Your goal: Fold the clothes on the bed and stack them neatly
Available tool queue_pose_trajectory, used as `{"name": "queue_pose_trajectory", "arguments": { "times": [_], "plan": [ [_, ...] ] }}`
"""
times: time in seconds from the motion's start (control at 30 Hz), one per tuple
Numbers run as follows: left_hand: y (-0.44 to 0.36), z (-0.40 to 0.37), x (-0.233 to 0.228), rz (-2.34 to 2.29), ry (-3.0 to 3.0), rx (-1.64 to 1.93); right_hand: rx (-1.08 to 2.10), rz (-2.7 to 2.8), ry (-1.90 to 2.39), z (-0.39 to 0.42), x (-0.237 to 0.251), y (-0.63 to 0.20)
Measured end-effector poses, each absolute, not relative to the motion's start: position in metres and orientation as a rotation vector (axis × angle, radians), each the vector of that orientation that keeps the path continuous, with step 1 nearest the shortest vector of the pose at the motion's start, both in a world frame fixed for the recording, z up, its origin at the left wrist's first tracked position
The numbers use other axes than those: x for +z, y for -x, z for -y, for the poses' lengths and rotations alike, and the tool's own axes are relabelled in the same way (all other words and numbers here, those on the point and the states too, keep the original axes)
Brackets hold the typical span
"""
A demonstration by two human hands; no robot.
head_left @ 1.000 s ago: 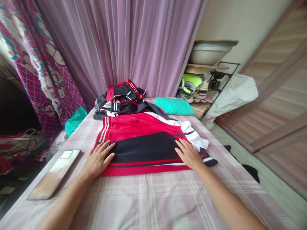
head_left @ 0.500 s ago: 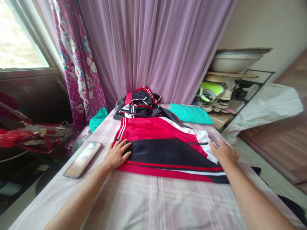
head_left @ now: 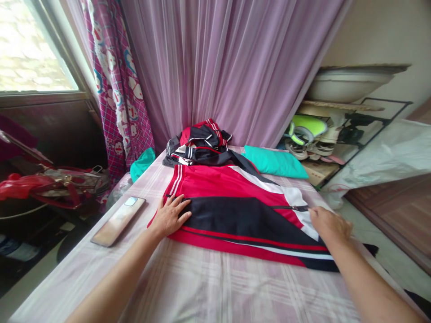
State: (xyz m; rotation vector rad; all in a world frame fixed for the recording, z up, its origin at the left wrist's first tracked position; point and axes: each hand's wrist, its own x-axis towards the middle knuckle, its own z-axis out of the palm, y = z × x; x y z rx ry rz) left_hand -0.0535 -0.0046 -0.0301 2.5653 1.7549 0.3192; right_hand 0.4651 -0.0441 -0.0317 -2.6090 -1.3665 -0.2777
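Note:
A red, black and white track jacket (head_left: 208, 179) lies spread on the checked bed sheet (head_left: 215, 291). Its striped ribbed hem is toward the left, and a black sleeve-like panel crosses its middle. My left hand (head_left: 170, 217) rests flat with fingers spread over the hem end and the black panel. At the white end on the right, my right hand (head_left: 330, 224) is closed, pinching the jacket at the end of a dark zipper (head_left: 291, 207). The right fingertips are partly hidden by the hand itself.
Behind the jacket lie a heap of similar clothes (head_left: 202, 139) and a folded turquoise cloth (head_left: 276, 162). A phone (head_left: 117, 224) lies to the left. Beyond the bed stand a shoe rack (head_left: 357, 148) on the right and a red bag (head_left: 67, 193) on the left. A purple curtain (head_left: 229, 67) hangs behind.
My right hand has closed on the zipper end and pulled it to the right, drawing the zipper line straighter. My left hand stays on the hem. The view has shifted slightly.

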Motion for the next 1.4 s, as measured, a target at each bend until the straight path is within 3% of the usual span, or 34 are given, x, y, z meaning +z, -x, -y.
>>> {"name": "queue_pose_trajectory", "arguments": {
  "times": [0.27, 0.43, 0.57, 0.87, 1.17, 1.4],
  "plan": [
    [0.048, 0.008, -0.022, -1.88, -2.572, 0.288, -0.532, 1.671, 2.12, 0.055, -0.024, -0.398],
    [0.048, 0.008, -0.016, -1.936, -2.519, 0.221, -0.224, 2.12, 2.146, 0.057, -0.058, -0.36],
    [0.045, 0.007, -0.005, -1.955, -2.543, 0.148, -0.142, 2.14, 2.2, 0.058, -0.071, -0.353],
    [0.021, -0.017, -0.014, -1.799, -2.685, 0.289, -0.103, 2.126, 2.156, 0.05, -0.044, -0.346],
    [0.023, -0.03, -0.034, -1.791, -2.652, 0.134, -0.197, 1.8, 2.333, -0.058, 0.032, -0.348],
    [0.027, -0.03, -0.045, -1.812, -2.675, 0.198, -0.08, 1.983, 2.427, -0.154, 0.03, -0.336]
  ]
}}
